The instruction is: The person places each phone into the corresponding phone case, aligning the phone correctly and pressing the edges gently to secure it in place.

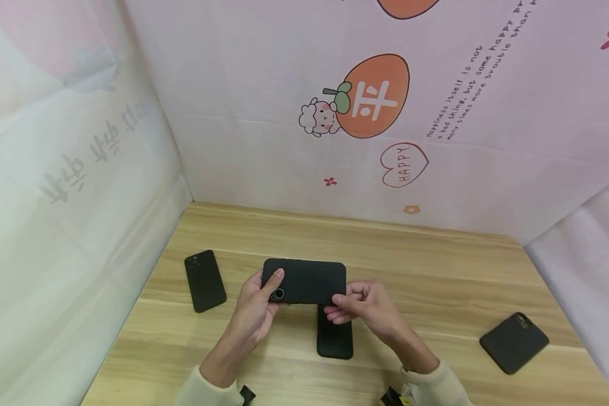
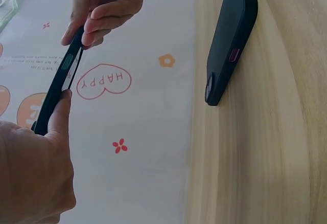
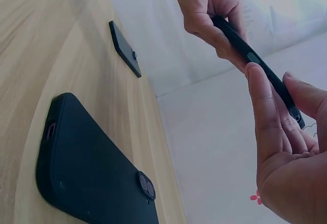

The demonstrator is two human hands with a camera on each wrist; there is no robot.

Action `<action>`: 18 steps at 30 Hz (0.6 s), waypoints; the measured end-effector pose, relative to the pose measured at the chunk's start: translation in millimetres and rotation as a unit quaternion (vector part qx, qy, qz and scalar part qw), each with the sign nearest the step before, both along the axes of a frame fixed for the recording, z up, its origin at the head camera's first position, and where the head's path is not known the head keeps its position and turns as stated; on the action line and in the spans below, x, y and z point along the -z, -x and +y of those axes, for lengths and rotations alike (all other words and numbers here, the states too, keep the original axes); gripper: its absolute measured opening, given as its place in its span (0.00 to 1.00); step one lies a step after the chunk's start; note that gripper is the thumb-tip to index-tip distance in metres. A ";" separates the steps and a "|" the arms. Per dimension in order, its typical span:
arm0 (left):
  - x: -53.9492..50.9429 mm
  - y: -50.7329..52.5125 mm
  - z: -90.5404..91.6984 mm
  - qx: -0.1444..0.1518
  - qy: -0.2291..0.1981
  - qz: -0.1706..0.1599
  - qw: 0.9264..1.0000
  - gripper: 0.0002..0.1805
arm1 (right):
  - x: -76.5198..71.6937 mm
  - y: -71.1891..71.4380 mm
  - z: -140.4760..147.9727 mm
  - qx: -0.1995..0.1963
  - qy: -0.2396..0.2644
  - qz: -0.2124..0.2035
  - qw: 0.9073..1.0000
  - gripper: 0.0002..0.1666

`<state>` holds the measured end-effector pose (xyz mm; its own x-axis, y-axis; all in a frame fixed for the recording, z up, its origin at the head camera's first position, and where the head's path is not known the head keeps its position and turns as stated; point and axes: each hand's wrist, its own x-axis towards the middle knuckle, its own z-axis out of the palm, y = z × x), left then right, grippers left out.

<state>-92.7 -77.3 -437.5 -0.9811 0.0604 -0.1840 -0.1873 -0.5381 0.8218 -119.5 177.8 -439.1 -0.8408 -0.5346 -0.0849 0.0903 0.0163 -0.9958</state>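
Both hands hold a black phone case (image 1: 307, 281) sideways above the table, its camera end at the left in the head view. The left hand (image 1: 254, 310) grips that end, thumb on the back face near the round camera rings. At the lower right corner the right hand (image 1: 373, 310) pinches the case between thumb and fingers. In the left wrist view the case (image 2: 56, 83) is seen edge-on, with a thin strip parted from its side. Below the hands a second black phone (image 1: 335, 332) lies on the table, partly covered by the held one.
One black phone (image 1: 205, 281) lies at the left of the wooden table (image 1: 411, 254). Another black phone or case (image 1: 515, 343) lies at the right, turned at an angle. Printed cloth (image 1: 264, 113) stands behind the table and at both sides.
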 end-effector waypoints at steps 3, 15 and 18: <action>-0.3 0.6 0.5 0.006 0.003 -0.003 1.000 0.25 | -1.0 -0.2 1.9 -0.003 -0.011 -0.001 1.000 0.22; -2.0 -1.9 -3.4 0.069 0.053 -0.009 0.996 0.25 | -17.2 7.0 7.9 0.035 -0.123 0.035 0.991 0.14; -0.3 -2.3 -4.8 0.111 0.067 0.004 0.992 0.26 | -24.3 10.9 5.7 0.020 -0.173 0.066 0.983 0.16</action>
<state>-90.4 -82.1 -437.2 -0.9475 0.2510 -0.1981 -0.2831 -0.3704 0.8847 -130.3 183.6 -414.8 -0.8760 -0.4601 -0.1446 -0.0318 0.3543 -0.9346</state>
